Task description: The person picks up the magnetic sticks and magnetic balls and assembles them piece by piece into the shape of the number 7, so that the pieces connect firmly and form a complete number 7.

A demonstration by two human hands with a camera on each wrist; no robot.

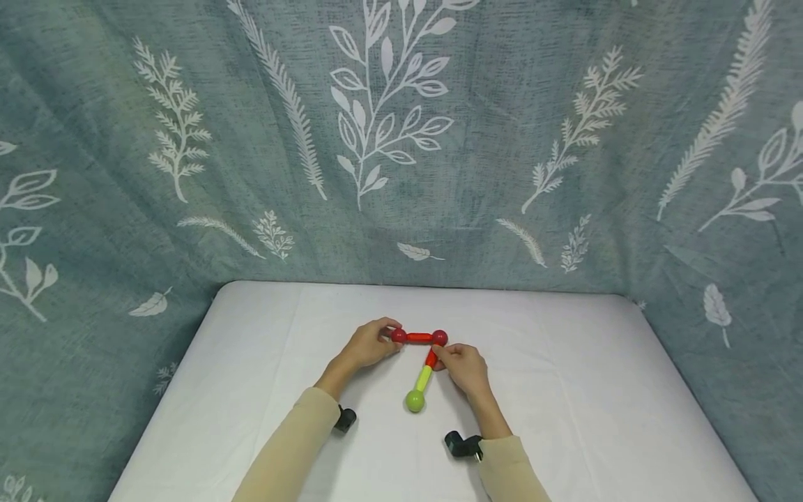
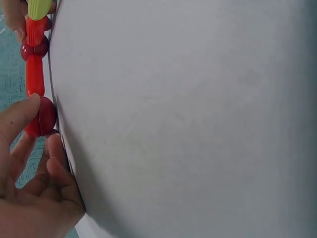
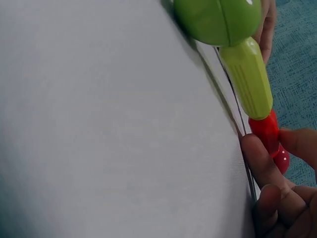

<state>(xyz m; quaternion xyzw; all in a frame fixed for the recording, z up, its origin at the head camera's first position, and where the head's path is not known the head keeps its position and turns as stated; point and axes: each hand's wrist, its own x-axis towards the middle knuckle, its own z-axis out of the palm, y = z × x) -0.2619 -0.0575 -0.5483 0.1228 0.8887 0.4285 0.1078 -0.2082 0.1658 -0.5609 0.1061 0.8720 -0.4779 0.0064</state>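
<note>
A chain of toy balls and sticks lies bent at an angle above the white table. My left hand [image 1: 373, 343] pinches the red ball [image 1: 399, 335] at its left end, thumb on one side in the left wrist view. From that ball a red stick [image 1: 419, 337] runs to a second red ball [image 1: 440, 338] at the corner. My right hand [image 1: 467, 369] pinches another red stick [image 3: 265, 132] just below the corner ball. A yellow-green stick [image 1: 423, 378] continues from it, ending in a larger green ball [image 1: 415, 401] toward the front.
The white table [image 1: 564, 390] spreads out around both hands. Behind it and at its sides hangs a blue-green cloth [image 1: 477, 209] with white leaf prints. Black wrist cameras [image 1: 462, 445] stick out from the beige sleeves [image 1: 295, 446].
</note>
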